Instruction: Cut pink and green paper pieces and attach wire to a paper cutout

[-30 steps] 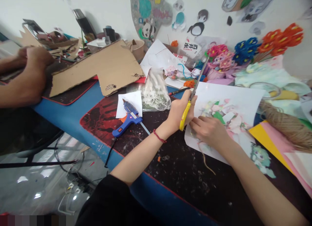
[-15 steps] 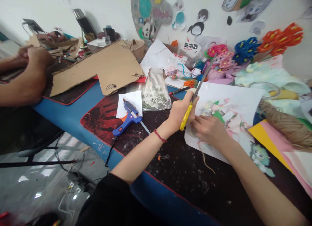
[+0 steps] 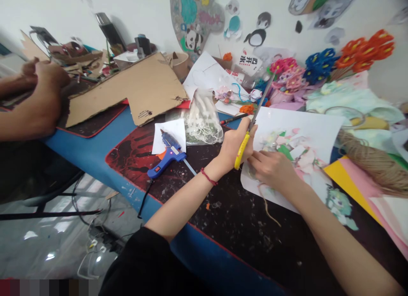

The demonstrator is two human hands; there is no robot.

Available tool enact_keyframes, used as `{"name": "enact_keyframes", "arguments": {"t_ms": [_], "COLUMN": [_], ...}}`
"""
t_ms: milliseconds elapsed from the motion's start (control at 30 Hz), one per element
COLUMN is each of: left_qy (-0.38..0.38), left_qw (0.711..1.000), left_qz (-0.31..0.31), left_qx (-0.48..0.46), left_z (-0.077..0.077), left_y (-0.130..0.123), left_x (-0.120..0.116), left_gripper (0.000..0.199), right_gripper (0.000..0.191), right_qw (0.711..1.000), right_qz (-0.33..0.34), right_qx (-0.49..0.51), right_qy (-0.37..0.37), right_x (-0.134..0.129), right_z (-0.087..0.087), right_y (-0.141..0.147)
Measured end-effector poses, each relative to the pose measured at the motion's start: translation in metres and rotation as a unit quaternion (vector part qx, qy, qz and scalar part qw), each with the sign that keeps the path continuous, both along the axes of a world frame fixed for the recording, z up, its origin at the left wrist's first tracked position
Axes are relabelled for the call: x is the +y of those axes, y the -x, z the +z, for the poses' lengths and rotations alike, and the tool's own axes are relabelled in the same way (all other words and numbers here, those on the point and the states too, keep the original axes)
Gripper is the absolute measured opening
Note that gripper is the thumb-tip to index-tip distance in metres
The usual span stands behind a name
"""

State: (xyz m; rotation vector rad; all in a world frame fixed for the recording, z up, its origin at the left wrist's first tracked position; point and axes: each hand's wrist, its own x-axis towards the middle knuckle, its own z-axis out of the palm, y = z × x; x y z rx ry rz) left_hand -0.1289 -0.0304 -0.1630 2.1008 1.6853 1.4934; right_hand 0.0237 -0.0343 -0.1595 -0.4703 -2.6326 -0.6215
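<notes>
Yellow-handled scissors (image 3: 242,151) are in my left hand (image 3: 232,143), its fingers closed around them and the blades pointing up and away. Close beside it, my right hand (image 3: 272,168) has its fingers pressed together over the near left part of a white sheet of paper (image 3: 318,121). What those fingers pinch is hidden. A thin strand of twine (image 3: 267,209) runs out from below the right hand onto the dark mat. Small pink, white and green scraps (image 3: 302,153) lie piled on the sheet.
A blue hot glue gun (image 3: 170,157) lies left of my hands, its light lit. Beyond are a bag of white cords (image 3: 204,121) and cut cardboard (image 3: 134,87). Twine (image 3: 376,160) and pipe-cleaner flowers (image 3: 366,53) are at right. Another person's hands (image 3: 44,75) are at far left.
My left hand and the scissors have shifted slightly left, the blades tipping a little. My right hand stays nearly still. At far left, a pale cardboard piece now stands up near the other person's hands.
</notes>
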Motion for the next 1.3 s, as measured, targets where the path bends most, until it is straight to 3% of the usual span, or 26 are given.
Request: {"name": "enact_keyframes", "arguments": {"t_ms": [333, 900, 1300], "left_qy": [0.003, 0.035, 0.037], "left_qw": [1.000, 0.997, 0.998], "left_qz": [-0.005, -0.011, -0.004], "left_qx": [-0.003, 0.071, 0.057], "left_z": [0.0002, 0.0047, 0.0050], "left_y": [0.0008, -0.0033, -0.0052], "left_x": [0.0008, -0.0047, -0.0041], "left_gripper": [0.019, 0.030, 0.034], "right_gripper": [0.018, 0.021, 0.020], "right_qw": [1.000, 1.000, 0.998], "right_qz": [0.010, -0.014, -0.035], "right_qx": [0.009, -0.004, -0.021], "right_qy": [0.004, 0.008, 0.048], "right_x": [0.0003, 0.0001, -0.0007], "right_z": [-0.0005, -0.0011, -0.0013], "right_y": [0.0003, 0.0007, 0.0000]}}
